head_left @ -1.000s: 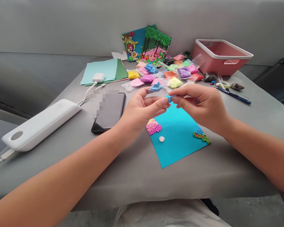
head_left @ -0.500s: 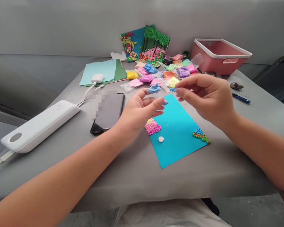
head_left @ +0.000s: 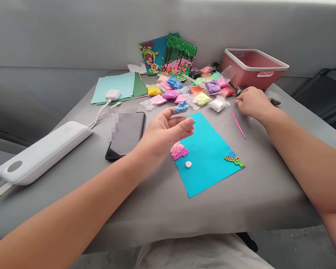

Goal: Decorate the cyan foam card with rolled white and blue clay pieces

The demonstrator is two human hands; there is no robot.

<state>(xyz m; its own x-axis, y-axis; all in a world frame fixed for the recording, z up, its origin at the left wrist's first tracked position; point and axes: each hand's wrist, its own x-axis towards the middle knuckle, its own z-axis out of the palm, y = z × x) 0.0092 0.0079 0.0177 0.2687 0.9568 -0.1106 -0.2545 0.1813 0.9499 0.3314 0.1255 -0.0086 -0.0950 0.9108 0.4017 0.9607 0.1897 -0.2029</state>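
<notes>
My left hand hovers over the left edge of a turquoise sheet, its fingers curled around a lump of blue clay that pokes out above the index finger. A further bit of blue shows by the thumb tip. On the far right of the table, my right hand is closed, knuckles up, next to a dark packet; what its fingertips grip is hidden. The sheet carries pink ring beads, a white disc, and blue, green and red rings.
Several bagged clays, such as a white one, lie behind the sheet. A pink stick tool is at its right. The pink basket stands at the back right. A phone and white power bank lie left.
My right hand has moved away from the blue clay, right and back toward the dark packet. The pink tool and white clay bag are uncovered. My left hand has stayed nearly still.
</notes>
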